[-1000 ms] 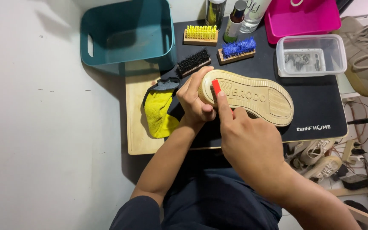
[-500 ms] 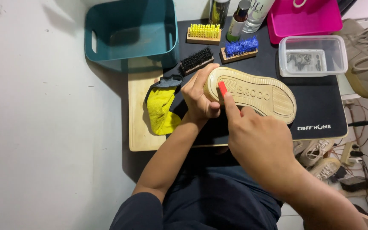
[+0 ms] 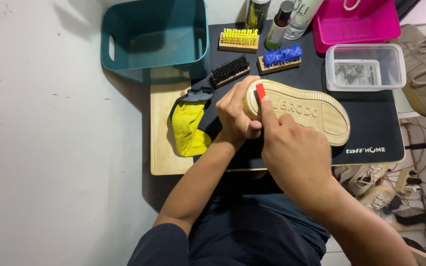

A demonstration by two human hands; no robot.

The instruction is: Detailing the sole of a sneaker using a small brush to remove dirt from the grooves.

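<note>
Beige rubber-soled sneaker, sole up: light, stiff sole, grippy tread. Left hand clamps heel end; right hand pinches small red eraser block against heel.

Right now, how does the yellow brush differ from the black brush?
The yellow brush has bright yellow bristles in separate tufts; the black brush has dark, dense bristles. The yellow brush lies level at the mat's far edge; the black brush lies slanted, nearer the left hand. Both have wooden backs and face bristles up.
</note>
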